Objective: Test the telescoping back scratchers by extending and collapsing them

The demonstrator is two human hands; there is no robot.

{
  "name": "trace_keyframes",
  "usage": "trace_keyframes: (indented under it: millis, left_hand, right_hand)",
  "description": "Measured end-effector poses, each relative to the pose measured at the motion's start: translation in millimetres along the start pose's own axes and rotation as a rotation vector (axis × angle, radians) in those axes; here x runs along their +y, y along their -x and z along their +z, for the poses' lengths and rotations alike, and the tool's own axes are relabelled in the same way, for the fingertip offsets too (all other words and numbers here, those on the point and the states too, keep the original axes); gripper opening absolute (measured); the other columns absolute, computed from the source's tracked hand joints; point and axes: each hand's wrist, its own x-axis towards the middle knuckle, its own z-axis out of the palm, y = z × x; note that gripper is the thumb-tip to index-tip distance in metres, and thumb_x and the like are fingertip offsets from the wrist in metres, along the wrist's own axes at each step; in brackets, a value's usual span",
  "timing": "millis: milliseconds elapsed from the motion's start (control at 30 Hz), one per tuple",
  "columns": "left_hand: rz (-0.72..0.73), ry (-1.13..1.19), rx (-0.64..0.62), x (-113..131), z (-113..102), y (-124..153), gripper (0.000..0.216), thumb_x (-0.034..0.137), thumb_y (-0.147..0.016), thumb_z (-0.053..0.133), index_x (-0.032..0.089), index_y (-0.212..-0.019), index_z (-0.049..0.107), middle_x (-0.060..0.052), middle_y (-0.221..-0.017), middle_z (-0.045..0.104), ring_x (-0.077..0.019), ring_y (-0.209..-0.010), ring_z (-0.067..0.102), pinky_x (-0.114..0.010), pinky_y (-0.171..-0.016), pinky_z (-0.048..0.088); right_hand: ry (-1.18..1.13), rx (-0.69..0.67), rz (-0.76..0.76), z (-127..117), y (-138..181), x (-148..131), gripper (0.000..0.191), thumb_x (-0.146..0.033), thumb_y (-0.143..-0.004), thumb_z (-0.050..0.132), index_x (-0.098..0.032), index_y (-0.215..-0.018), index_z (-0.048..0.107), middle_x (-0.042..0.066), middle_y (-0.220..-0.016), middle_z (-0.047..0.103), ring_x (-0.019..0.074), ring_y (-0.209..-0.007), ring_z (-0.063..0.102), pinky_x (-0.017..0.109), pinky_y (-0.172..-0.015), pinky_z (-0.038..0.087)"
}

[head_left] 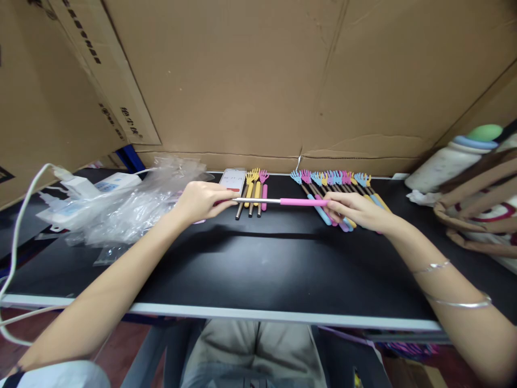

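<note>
Carton (84, 91) bears Chinese print; phone (232, 179), digits. Rod (297, 202) spans left grip (204, 199) to right grip (353, 207), each pinching an end.

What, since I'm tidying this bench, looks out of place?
Crumpled clear plastic lies heaped against the white power strip at left; such a loose heap so close looks untidy. The held pink back scratcher appears straight.
</note>
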Motion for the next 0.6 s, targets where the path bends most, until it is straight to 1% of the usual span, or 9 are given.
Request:
trace_keyframes:
  millis: [67,167,233,300,367,467,533,600]
  left_hand:
    - [0.021,-0.003,0.001,0.3,0.5,0.2,0.028,0.039,-0.093,0.048,0.025,-0.091,0.072,0.003,-0.073,0.070,-0.0123,-0.064,0.064,-0.024,-0.051,0.036]
    - [0.048,-0.011,0.022,1.9,-1.2,-0.6,0.028,0.038,-0.093,0.048,0.025,-0.088,0.072,0.002,-0.072,0.070,-0.0120,-0.063,0.064,-0.023,-0.051,0.036]
    - [0.060,-0.022,0.037,3.1,-3.3,-1.5,0.027,0.038,-0.093,0.049,0.024,-0.088,0.072,0.002,-0.071,0.070,-0.0121,-0.063,0.063,-0.023,-0.052,0.037]
    - [0.059,-0.038,0.030,4.0,-5.1,-2.3,0.027,0.037,-0.093,0.048,0.024,-0.089,0.072,0.002,-0.070,0.070,-0.0123,-0.062,0.063,-0.023,-0.052,0.037]
    - [0.038,-0.053,0.003,5.0,-5.9,-2.8,0.029,0.038,-0.094,0.047,0.024,-0.088,0.071,0.001,-0.072,0.070,-0.0125,-0.064,0.064,-0.023,-0.052,0.037]
    - [-0.016,-0.057,-0.038,8.1,-4.8,-3.2,0.032,0.040,-0.094,0.044,0.023,-0.087,0.070,0.000,-0.077,0.072,-0.0135,-0.067,0.065,-0.023,-0.052,0.036]
    - [-0.034,-0.049,-0.058,11.5,-3.6,-3.6,0.032,0.040,-0.094,0.044,0.023,-0.087,0.070,0.000,-0.077,0.072,-0.0142,-0.067,0.065,-0.024,-0.052,0.035]
    - [-0.032,-0.040,-0.075,15.5,-2.7,-4.4,0.031,0.040,-0.094,0.044,0.023,-0.087,0.069,0.000,-0.076,0.071,-0.0146,-0.066,0.065,-0.024,-0.051,0.035]
  right_hand:
    - [-0.020,-0.065,-0.002,-1.8,0.2,1.1,0.043,-0.057,-0.092,0.036,-0.018,-0.075,0.047,-0.001,-0.060,0.053,0.0076,-0.048,0.049,0.022,-0.049,0.040]
    - [-0.055,-0.148,-0.036,-4.3,1.0,0.5,0.048,-0.059,-0.091,0.033,-0.018,-0.071,0.048,0.000,-0.056,0.051,0.0087,-0.051,0.048,0.023,-0.054,0.042]
    - [-0.083,-0.163,-0.036,-4.4,1.4,-1.2,0.050,-0.060,-0.091,0.031,-0.019,-0.068,0.047,0.001,-0.056,0.052,0.0098,-0.054,0.049,0.024,-0.057,0.043]
    - [-0.116,-0.153,-0.004,-2.6,1.3,-3.4,0.051,-0.061,-0.091,0.030,-0.019,-0.067,0.047,0.001,-0.055,0.051,0.0106,-0.054,0.049,0.025,-0.056,0.044]
    - [-0.147,-0.102,0.034,1.1,0.4,-5.5,0.050,-0.062,-0.090,0.031,-0.020,-0.069,0.047,0.001,-0.056,0.051,0.0108,-0.051,0.048,0.025,-0.051,0.043]
    - [-0.138,0.058,0.052,8.6,-1.3,-7.9,0.046,-0.061,-0.090,0.032,-0.020,-0.075,0.047,0.001,-0.061,0.052,0.0102,-0.050,0.049,0.023,-0.045,0.039]
    - [-0.032,0.163,0.033,13.9,-2.1,-9.2,0.042,-0.058,-0.091,0.035,-0.020,-0.080,0.049,0.000,-0.062,0.052,0.0095,-0.049,0.048,0.022,-0.044,0.037]
    - [0.158,0.240,-0.010,19.1,-2.5,-10.9,0.037,-0.054,-0.091,0.038,-0.020,-0.086,0.052,-0.001,-0.063,0.054,0.0095,-0.050,0.048,0.022,-0.048,0.036]
